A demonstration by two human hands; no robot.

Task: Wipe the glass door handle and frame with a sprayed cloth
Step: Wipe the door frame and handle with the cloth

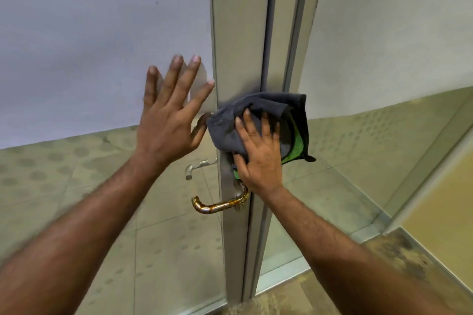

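Observation:
My right hand [258, 158] presses a grey cloth [230, 128] with a green inner side flat against the grey metal door frame [240, 33], just above the handle. The brass-coloured lever handle [217, 206] sticks out to the left below that hand, uncovered. My left hand [169, 112] lies with fingers spread against the glass pane [102, 33], left of the frame. A second, silver handle [194, 167] shows through the glass on the far side.
A second frame post [299, 33] and another glass panel [384, 46] stand to the right. Tiled floor [76, 174] is seen through the glass. A speckled floor [281, 299] lies at the door's foot.

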